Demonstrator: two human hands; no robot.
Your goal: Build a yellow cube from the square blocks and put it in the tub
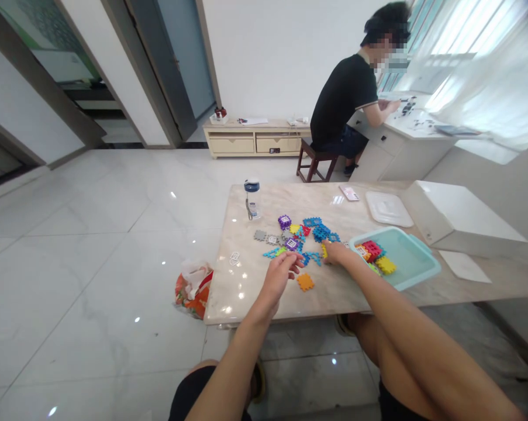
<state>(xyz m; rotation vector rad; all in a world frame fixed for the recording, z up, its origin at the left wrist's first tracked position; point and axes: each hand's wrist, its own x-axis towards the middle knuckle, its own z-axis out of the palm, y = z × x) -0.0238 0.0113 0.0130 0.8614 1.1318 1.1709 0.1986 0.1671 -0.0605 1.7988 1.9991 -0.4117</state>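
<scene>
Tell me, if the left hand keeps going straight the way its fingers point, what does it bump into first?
Probably the purple block in the pile of colourful blocks, just ahead of the left hand. Depth is hard to judge, so a small blue piece beside it might come first.

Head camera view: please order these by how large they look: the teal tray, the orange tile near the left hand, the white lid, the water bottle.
1. teal tray
2. white lid, somewhat smaller, though it lies farther away
3. water bottle
4. orange tile
</scene>
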